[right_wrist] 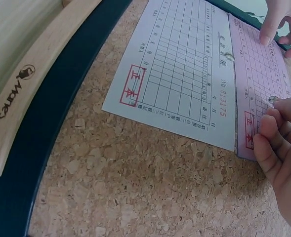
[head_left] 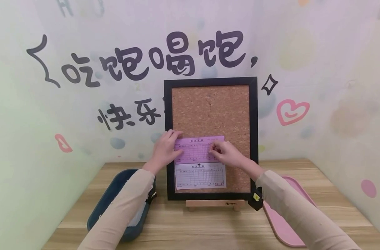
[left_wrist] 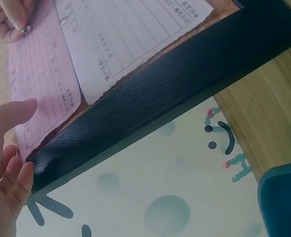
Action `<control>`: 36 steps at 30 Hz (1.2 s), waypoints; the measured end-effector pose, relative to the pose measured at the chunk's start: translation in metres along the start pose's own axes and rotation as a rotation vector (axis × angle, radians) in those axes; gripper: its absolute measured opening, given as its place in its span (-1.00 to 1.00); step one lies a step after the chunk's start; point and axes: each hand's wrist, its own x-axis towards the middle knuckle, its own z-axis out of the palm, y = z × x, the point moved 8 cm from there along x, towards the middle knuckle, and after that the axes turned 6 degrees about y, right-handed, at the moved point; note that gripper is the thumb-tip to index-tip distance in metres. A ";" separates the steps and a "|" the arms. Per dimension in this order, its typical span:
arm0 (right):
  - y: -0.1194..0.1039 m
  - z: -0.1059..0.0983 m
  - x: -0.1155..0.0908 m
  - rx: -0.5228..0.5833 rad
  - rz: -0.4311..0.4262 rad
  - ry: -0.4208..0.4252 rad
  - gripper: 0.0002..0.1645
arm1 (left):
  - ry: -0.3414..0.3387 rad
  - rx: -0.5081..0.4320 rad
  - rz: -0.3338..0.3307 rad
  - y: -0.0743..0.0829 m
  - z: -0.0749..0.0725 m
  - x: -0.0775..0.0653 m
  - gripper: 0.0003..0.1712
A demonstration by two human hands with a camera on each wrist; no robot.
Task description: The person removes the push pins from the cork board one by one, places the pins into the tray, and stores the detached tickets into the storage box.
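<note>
A pink receipt slip (head_left: pixel 196 155) lies against the cork board (head_left: pixel 213 111), above a white receipt slip (head_left: pixel 200 176). My left hand (head_left: pixel 165 150) is at the board's left side, its thumb resting on the pink slip and its fingers by the black frame (left_wrist: pixel 120 103). My right hand (head_left: pixel 225 152) pinches a small shiny pushpin (right_wrist: pixel 272 100) over the right part of the pink slip. Another metal pushpin (right_wrist: pixel 228 58) sits near the top edge of the white slip. Whether the pinched pin's point is in the cork is hidden.
The board leans on a small wooden easel (head_left: pixel 215 204) on the table (head_left: pixel 177 231). A dark blue tray (head_left: pixel 94 211) with white contents stands to the left, partly behind my sleeve. On the right lies a pink tray (head_left: pixel 277 229). A printed wall (head_left: pixel 333 62) rises behind.
</note>
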 end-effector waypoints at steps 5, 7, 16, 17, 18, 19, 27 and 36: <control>0.000 0.001 -0.001 -0.005 0.004 -0.004 -0.95 | -0.012 -0.002 0.004 0.001 0.003 -0.002 -0.39; 0.000 0.001 -0.001 -0.004 0.007 -0.005 -0.95 | -0.009 -0.001 0.007 0.002 0.003 -0.002 -0.39; 0.000 0.000 0.000 -0.014 0.010 -0.003 -0.95 | -0.019 0.022 0.034 0.003 0.004 0.000 -0.42; 0.000 0.000 0.000 -0.015 0.010 -0.002 -0.95 | -0.020 0.025 0.038 0.004 0.004 0.000 -0.42; -0.001 0.001 0.000 -0.014 0.010 -0.003 -0.95 | -0.019 0.029 0.042 0.004 0.004 0.000 -0.42; -0.001 0.000 0.000 -0.018 0.007 -0.001 -0.95 | -0.018 0.033 0.046 0.004 0.004 0.001 -0.42; -0.001 0.000 0.000 -0.037 -0.005 0.005 -0.94 | -0.020 0.064 0.066 0.005 0.006 0.002 -0.44; 0.000 0.000 0.000 -0.029 -0.010 0.006 -0.94 | -0.005 0.105 0.033 0.002 0.002 0.000 -0.41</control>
